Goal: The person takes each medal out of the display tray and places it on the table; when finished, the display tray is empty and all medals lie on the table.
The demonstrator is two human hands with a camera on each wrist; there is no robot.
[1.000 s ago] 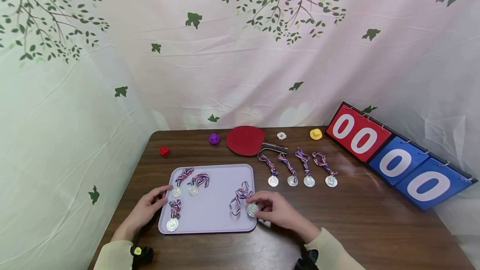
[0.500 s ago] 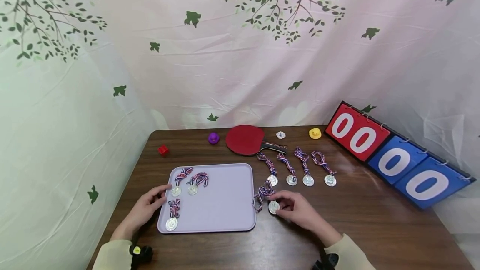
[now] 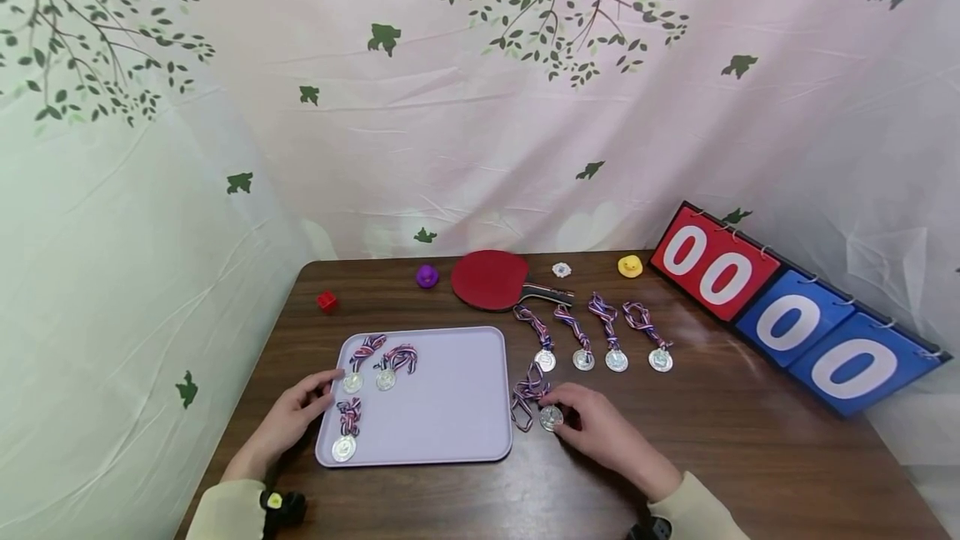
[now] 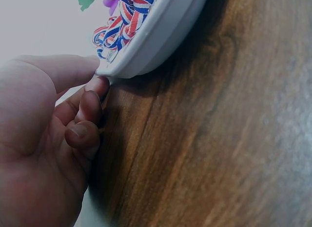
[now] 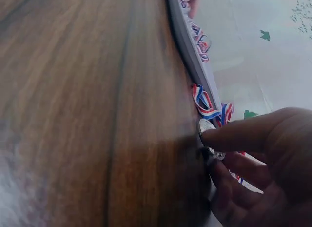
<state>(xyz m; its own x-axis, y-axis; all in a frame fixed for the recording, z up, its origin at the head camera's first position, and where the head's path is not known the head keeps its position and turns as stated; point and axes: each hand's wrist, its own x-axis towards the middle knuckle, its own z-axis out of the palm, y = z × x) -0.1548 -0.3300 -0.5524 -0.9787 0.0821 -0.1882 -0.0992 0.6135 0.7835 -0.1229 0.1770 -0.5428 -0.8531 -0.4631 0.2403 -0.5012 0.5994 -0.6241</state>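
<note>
My left hand [image 3: 288, 423] holds the lilac tray [image 3: 431, 432] by its left rim. In the left wrist view, the thumb lies on the edge of the tray [image 4: 161, 46] and fingertips touch it from below. Just right of the tray, my right hand [image 3: 600, 432] pinches a silver medal [image 3: 551, 417] between thumb and fingers. Its red, white and blue ribbon [image 3: 525, 398] lies bunched beside the tray. In the right wrist view, the thumb covers part of the medal [image 5: 207, 125]. On the tray's left side lie three ribboned medals, one [image 3: 344, 448] near the front corner.
Behind my right hand, several ribboned medals, one [image 3: 661, 359] at the right end, lie in a row. A red table tennis bat [image 3: 491, 280], purple duck [image 3: 427, 276], yellow duck [image 3: 630, 266], white trinket [image 3: 562, 270], red cube [image 3: 327, 301] and scoreboard [image 3: 795, 315] stand farther back.
My right hand has carried the medal and its ribbon from the tray's right edge to the table on the right, and lowered it there. The left hand has stayed at the rim.
</note>
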